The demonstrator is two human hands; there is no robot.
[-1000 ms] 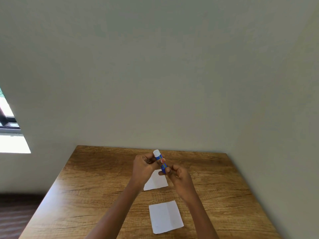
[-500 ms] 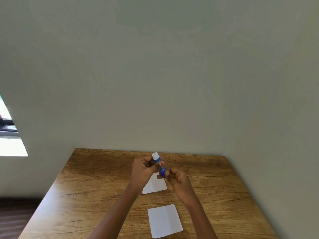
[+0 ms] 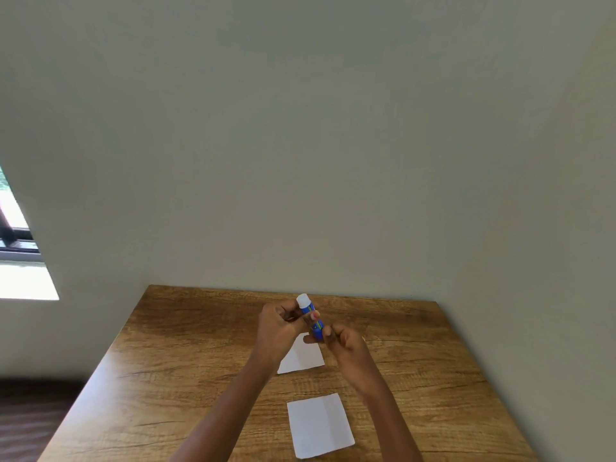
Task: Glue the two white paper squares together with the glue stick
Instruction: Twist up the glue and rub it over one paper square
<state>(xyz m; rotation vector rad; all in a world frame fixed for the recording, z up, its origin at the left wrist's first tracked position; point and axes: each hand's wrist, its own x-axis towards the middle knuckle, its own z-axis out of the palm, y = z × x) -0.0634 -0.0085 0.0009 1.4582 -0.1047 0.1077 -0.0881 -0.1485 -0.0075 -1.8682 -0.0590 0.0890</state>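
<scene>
Glue stick [image 3: 311, 316] held up in both hands

The left hand [image 3: 280, 328] pinches the blue tube near its white cap [image 3: 303, 300], and the right hand [image 3: 346, 345] curls round the lower end. It tilts above the wooden table [image 3: 186, 361]. One white paper square [image 3: 305, 358] lies beneath the hands, the other [image 3: 320, 425] nearer the person; the cap seems to be on
</scene>
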